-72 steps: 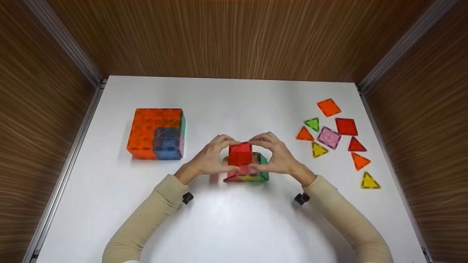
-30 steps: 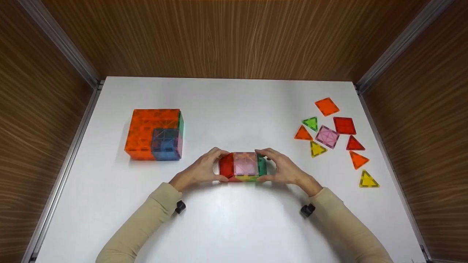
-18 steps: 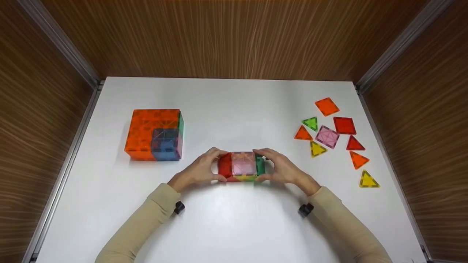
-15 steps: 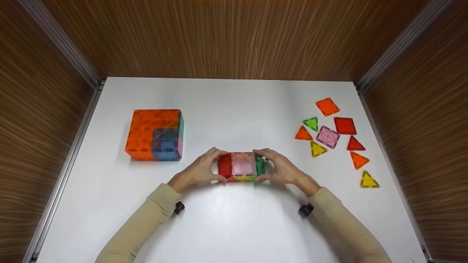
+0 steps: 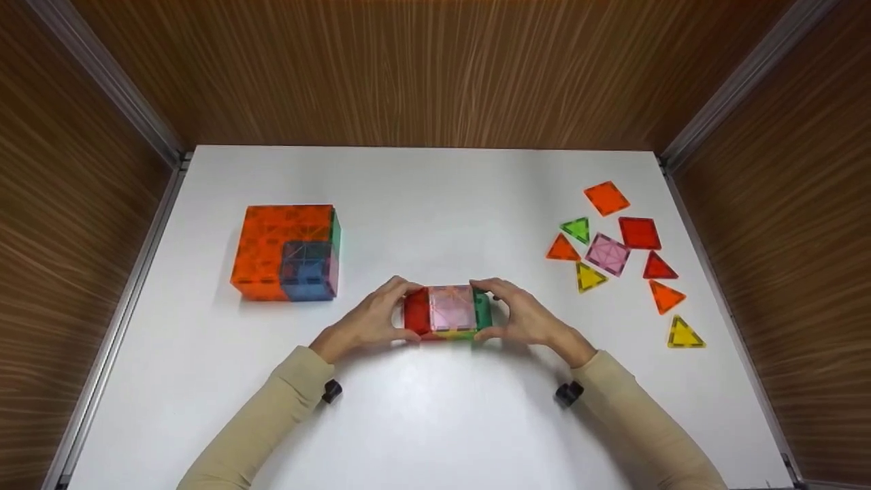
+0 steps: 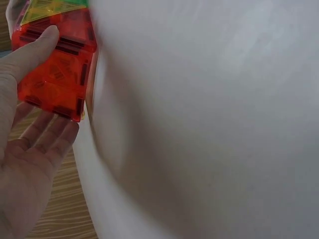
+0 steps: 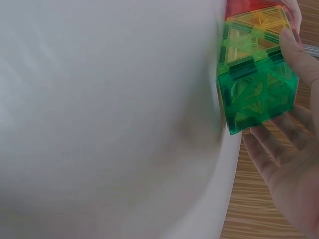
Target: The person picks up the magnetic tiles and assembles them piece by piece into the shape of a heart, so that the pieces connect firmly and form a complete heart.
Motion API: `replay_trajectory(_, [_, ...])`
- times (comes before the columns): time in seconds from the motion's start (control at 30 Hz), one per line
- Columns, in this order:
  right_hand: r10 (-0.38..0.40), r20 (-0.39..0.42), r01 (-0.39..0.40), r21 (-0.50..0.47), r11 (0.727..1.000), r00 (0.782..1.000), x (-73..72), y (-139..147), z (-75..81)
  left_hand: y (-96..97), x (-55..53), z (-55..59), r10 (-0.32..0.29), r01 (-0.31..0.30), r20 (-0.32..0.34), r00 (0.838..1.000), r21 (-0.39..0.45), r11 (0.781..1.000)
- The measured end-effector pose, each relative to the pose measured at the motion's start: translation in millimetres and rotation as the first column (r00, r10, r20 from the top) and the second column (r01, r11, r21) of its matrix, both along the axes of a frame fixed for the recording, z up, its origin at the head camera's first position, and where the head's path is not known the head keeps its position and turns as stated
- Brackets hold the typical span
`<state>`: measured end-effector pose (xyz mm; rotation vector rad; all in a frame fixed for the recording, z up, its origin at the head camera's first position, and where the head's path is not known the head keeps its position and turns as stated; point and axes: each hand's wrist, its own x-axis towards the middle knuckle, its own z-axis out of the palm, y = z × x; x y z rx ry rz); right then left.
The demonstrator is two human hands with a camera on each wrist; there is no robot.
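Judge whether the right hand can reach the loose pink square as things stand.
Probably yes, once the right hand releases the tile block it grips: only a flat yellow triangle lies between hand and the loose pink square.

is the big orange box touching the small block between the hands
Apart. The head view shows white table and the left hand between the orange box and the small block.
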<state>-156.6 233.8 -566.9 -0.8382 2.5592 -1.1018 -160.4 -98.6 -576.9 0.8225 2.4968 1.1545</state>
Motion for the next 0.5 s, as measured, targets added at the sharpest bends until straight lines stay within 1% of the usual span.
replay_trajectory(0.17, [0.004,0.014,-0.004,-0.023,1.000,1.000,-1.1,1.0,-0.8,-1.3,1.6,0.3,-0.005,0.005,0.000,1.000,0.025,1.000])
replay_trajectory(0.5, [-0.001,0.026,0.001,-0.019,1.000,1.000,-2.7,1.7,-2.2,-1.1,0.5,-0.9,0.003,-0.003,0.019,1.000,-0.003,1.000])
